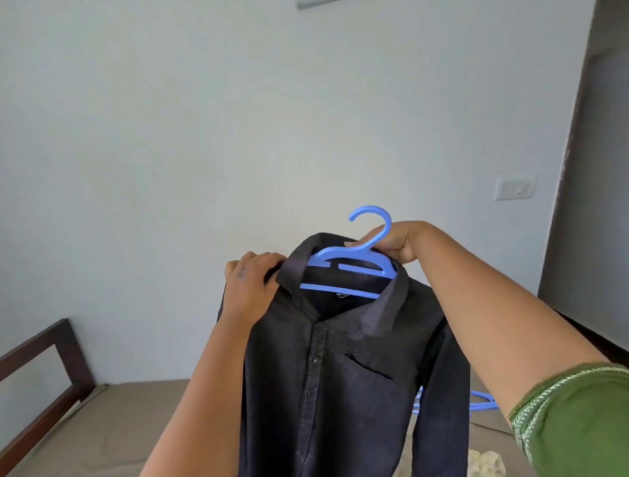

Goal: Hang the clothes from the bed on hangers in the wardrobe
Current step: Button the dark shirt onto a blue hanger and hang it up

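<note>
Head view: soft black shirt (340, 374) flops; right hand (391, 245) grips stiff blue hanger (354, 262), left hand (252, 282) pinches its shoulder.

Dark buttoned shirt (340, 374) held upright above bed (102, 425), blue plastic hanger (354, 262) inside its collar

Bedroom seen from where I stand: plain pale blue-grey wall (170, 153) fills most of the view, evenly lit by soft daylight. White switch plate (515, 188) on the wall at right, near a dark wood door frame (565, 190) w/ a shadowed doorway (592, 204) beyond. Grey strip (315, 2) at top edge, can't tell what. Below, bed w/ a tan mattress (112, 418); dark brown wooden bed frame (51, 367) w/ an open rail at left
</note>
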Demonstrator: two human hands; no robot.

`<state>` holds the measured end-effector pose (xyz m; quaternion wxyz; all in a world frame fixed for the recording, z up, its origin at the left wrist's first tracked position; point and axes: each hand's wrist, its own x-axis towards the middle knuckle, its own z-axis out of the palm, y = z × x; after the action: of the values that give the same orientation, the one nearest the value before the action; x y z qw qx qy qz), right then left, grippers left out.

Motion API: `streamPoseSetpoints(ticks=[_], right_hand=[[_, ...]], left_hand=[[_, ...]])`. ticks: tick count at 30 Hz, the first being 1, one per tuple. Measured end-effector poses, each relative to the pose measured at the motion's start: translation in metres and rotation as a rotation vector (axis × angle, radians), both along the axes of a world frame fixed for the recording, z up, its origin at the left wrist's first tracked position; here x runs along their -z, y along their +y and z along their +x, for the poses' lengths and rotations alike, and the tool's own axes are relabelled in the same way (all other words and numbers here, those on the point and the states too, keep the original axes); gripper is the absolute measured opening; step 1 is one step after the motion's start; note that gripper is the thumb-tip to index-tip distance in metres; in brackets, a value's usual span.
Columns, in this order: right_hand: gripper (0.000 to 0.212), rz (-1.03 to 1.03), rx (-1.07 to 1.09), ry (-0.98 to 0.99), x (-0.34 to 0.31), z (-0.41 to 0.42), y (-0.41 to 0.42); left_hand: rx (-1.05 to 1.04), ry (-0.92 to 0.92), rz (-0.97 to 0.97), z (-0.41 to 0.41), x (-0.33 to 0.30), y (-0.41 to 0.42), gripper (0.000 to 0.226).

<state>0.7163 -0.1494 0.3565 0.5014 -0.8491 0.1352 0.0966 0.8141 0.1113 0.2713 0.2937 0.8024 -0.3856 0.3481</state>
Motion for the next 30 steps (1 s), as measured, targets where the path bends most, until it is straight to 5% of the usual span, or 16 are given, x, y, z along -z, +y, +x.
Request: streamPoseSetpoints(ticks=[5, 12, 18, 21, 23, 27, 30], right_hand=[[0.057, -0.157, -0.109, -0.051, 0.001, -0.006, 0.021], [0.023, -0.367, -0.069, -0.095, 0.005, -0.052, 0.023], [0.036, 0.002, 0.046, -0.024, 0.002, -0.114, 0.026], [0.025, -0.47, 0.203, 0.059, 0.0, -0.146, 0.03], [0.022, -0.569, 0.239, 0.028, 0.007, -0.17, 0.032], [0.042, 0.055, 0.287, -0.406, 0.012, -0.233, 0.037], [0.05, 0.102, 0.023, -0.441, 0.025, -0.292, 0.041]], left_hand=[[0.09, 0.054, 0.041, -0.016, 0.006, -0.004, 0.018], [0.127, 0.084, 0.043, -0.051, -0.001, -0.002, 0.018], [0.1, 0.103, 0.045, -0.101, -0.001, 0.006, 0.019], [0.091, 0.092, 0.008, -0.14, -0.002, 0.008, 0.017], [0.063, 0.076, -0.019, -0.165, -0.001, 0.013, 0.016], [0.006, 0.081, -0.029, -0.208, 0.002, 0.032, 0.017], [-0.05, 0.058, -0.048, -0.232, -0.001, 0.049, 0.017]])
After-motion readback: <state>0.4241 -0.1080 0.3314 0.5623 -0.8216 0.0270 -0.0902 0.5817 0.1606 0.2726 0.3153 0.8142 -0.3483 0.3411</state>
